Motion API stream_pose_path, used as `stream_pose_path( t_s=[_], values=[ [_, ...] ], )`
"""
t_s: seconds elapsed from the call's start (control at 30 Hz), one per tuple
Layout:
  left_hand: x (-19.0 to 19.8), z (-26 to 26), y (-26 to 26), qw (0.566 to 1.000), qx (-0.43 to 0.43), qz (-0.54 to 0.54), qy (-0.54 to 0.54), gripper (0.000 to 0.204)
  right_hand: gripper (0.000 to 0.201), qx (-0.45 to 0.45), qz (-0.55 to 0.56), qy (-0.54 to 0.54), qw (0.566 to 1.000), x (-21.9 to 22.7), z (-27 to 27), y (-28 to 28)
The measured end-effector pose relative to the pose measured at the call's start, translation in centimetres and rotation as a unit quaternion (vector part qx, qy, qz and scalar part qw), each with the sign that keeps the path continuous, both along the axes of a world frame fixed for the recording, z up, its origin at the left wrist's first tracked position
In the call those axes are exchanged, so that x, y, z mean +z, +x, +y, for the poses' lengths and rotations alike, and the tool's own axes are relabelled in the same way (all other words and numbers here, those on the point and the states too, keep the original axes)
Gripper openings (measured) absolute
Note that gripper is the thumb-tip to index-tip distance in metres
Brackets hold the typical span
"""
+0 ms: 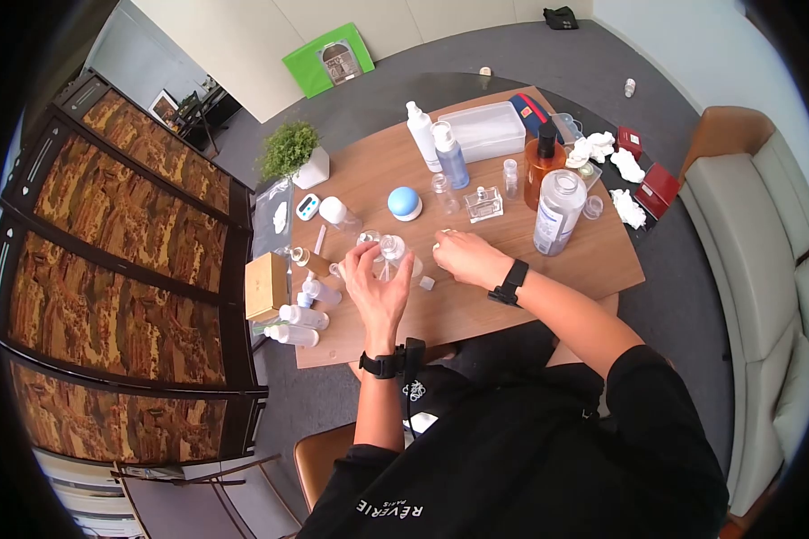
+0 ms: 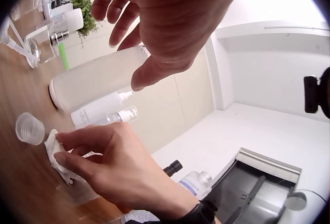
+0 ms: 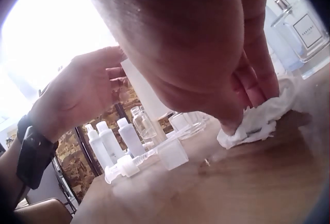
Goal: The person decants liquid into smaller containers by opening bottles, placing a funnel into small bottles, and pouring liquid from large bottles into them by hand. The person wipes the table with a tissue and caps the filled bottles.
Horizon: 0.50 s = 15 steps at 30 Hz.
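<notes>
Evidently, the step in hand was a wipe of the table (image 3: 227, 193), judged from the wad of damp-looking tissue (image 3: 258, 121) that the right hand (image 1: 472, 259) pressed low against the wood. Its thumb and fingertips were drawn in and pinched the wad, with no wide opening between them. To do this well, the tissue wanted light, even pressure, a folded dry face downward and short strokes kept off the cap (image 3: 174, 154) and the pump (image 3: 124, 167). The left hand (image 2: 175, 23) was found partly open, its fingers parted and loosely bent about the upper end of the bottle (image 2: 93, 82); no closed grip was visible, and whether any fingertip touched could not be told. Steady fingers there, without squeezing, would have guarded against a knock. As to direction, the bottle stood upright on the table, base down, its long axis close to vertical. The tissue lay on its side, crumpled, with no distinct front end; its longer spread ran along the tabletop, from beneath the right fingertips toward the perfume (image 3: 309, 30) in the right wrist view
</notes>
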<state>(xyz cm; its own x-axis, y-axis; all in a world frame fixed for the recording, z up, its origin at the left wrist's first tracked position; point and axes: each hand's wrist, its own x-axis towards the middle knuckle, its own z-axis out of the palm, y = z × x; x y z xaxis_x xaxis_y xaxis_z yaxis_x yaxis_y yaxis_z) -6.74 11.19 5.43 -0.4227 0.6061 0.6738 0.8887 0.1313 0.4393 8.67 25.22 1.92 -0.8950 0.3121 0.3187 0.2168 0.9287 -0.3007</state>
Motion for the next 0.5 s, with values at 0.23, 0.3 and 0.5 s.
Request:
stream_pose_path(
  t_s=[0.23, 0.3, 0.5],
  values=[
    [0.7, 0.0, 0.7, 0.996, -0.003, -0.087, -0.008, 0.043, 0.010, 0.007, -0.015, -0.004, 1.000, 0.2, 0.2, 0.3],
    [0.5, 0.0, 0.8, 0.996, -0.001, -0.094, -0.001, 0.044, 0.009, 0.010, -0.029, -0.021, 0.999, 0.3, 0.8, 0.7],
    [0.2, 0.7, 1.0, 0.994, -0.004, -0.110, -0.004, 0.042, 0.007, 0.011, -0.008, -0.036, 0.999, 0.4, -0.2, 4.9]
  ],
)
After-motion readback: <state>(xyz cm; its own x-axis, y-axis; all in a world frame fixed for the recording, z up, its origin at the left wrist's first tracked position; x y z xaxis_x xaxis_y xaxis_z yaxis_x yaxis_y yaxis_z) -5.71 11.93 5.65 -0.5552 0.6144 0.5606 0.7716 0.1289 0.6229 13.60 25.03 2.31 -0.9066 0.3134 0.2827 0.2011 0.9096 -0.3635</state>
